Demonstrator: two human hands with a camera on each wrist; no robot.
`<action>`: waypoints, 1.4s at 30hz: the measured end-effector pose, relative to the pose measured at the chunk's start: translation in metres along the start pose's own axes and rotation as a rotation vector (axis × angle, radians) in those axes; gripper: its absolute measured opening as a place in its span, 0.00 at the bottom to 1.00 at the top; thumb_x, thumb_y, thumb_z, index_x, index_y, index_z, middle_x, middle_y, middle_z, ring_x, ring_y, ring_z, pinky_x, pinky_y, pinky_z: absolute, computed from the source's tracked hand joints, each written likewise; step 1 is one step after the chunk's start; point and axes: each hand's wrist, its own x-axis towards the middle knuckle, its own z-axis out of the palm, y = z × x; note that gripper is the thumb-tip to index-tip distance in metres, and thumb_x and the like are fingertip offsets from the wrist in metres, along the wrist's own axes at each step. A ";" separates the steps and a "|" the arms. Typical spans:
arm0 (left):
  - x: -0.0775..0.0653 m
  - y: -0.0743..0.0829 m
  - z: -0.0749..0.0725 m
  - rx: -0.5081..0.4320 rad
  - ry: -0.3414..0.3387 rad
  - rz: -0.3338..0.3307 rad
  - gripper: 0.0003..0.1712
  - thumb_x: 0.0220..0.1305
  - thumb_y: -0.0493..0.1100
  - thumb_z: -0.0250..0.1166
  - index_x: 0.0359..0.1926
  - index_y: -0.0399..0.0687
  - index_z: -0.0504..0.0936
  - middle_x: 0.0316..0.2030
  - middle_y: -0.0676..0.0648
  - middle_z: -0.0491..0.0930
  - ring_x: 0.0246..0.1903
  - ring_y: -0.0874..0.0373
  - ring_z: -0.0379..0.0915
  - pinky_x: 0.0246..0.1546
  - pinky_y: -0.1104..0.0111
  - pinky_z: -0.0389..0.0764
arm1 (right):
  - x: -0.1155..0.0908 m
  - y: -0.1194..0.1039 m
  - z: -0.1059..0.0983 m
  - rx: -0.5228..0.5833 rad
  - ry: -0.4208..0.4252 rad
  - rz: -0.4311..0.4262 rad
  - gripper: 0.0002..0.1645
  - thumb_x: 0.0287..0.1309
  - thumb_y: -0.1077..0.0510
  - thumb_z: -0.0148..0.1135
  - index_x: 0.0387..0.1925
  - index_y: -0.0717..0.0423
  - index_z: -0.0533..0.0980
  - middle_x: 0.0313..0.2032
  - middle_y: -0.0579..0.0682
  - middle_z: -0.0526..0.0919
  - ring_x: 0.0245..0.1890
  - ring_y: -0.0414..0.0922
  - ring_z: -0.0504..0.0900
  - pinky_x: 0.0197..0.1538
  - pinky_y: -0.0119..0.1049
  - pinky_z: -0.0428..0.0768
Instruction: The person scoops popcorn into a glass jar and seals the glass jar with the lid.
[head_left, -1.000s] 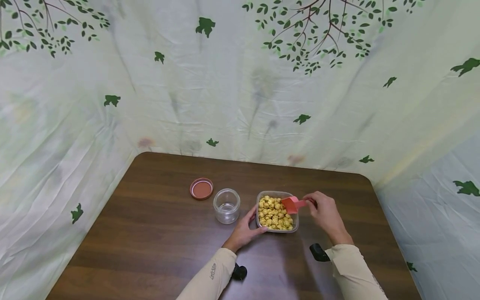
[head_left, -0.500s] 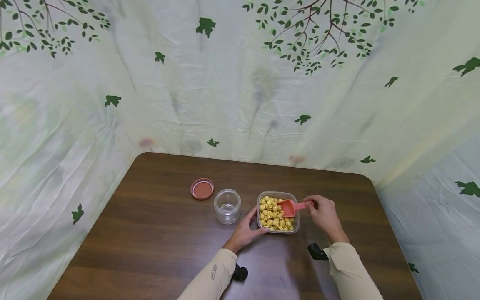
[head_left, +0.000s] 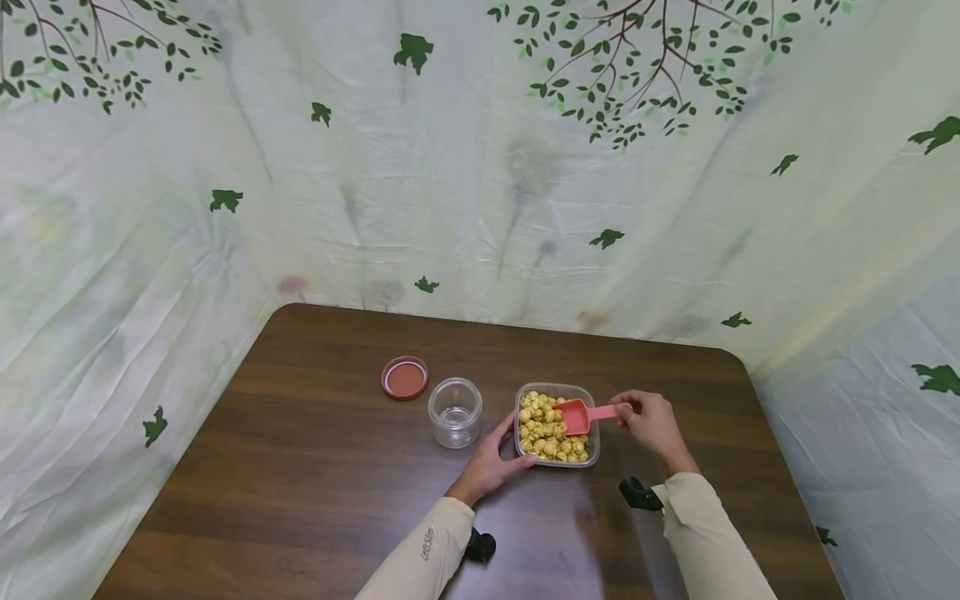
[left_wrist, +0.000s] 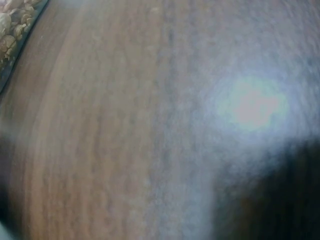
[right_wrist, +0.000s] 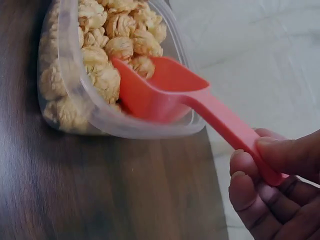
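1. Scoop (right_wrist: 160, 102) rests in the tub (right_wrist: 145, 131), its bowl among the popcorn (right_wrist: 120, 30) — handle (right_wrist: 225, 122) over the right rim, within easy reach.
2. Right hand (head_left: 654, 421) pinches the handle's end between thumb and fingers, probably for easy tilting.
3. Left hand (head_left: 487, 467) grips the tub's near left corner — likely steadying it.
4. Jar (head_left: 454, 417) stands nearby uncovered, lid (head_left: 405, 379) beside it, apparently leaving its mouth reachable.

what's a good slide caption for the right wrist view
Right hand holds a pink scoop, its bowl inside a clear tub of popcorn.
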 end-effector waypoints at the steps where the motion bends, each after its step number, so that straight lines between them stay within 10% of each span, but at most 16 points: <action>1: 0.000 0.000 0.000 -0.003 -0.001 -0.002 0.51 0.54 0.48 0.73 0.73 0.42 0.56 0.68 0.37 0.63 0.65 0.43 0.61 0.67 0.52 0.58 | 0.001 0.001 0.000 0.001 -0.003 0.003 0.08 0.64 0.68 0.56 0.40 0.70 0.79 0.25 0.55 0.80 0.25 0.48 0.77 0.25 0.33 0.74; 42: 0.000 0.001 0.000 0.033 0.001 -0.042 0.52 0.54 0.53 0.73 0.74 0.43 0.56 0.68 0.39 0.63 0.66 0.43 0.60 0.67 0.51 0.58 | 0.006 0.016 0.032 0.238 -0.065 0.160 0.10 0.65 0.68 0.55 0.43 0.71 0.78 0.27 0.55 0.79 0.27 0.49 0.77 0.33 0.44 0.81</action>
